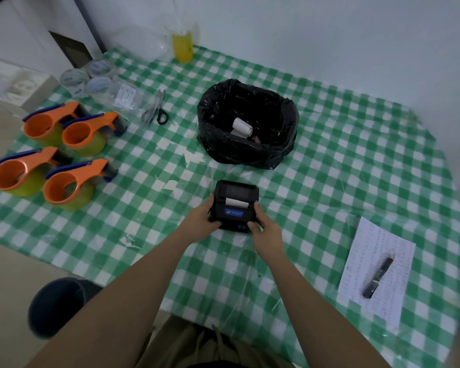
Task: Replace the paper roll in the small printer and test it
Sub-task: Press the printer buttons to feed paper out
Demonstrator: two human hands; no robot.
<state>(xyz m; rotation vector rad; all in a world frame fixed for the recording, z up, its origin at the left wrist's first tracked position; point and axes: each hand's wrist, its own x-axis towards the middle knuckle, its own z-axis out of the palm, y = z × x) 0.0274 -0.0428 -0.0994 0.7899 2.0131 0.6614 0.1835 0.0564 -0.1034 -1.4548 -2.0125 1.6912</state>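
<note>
A small black printer (pixel 235 203) with a blue label lies on the green checked tablecloth (pixel 329 160) in front of me. Its lid is down and a short strip of white paper (pixel 235 202) sticks out of the slot. My left hand (pixel 201 217) grips the printer's left side, thumb near the front buttons. My right hand (pixel 264 228) grips its right side. A white paper roll (pixel 241 128) lies inside the black rubbish bag (pixel 247 152) behind the printer.
Several orange tape dispensers (pixel 53 152) stand at the left, with tape rolls (pixel 87 78) and scissors (pixel 157 110) behind them. A yellow bottle (pixel 182 46) is at the back. A printed sheet with a black pen (pixel 377 277) lies at right. A dark bin (pixel 56 304) is below the table.
</note>
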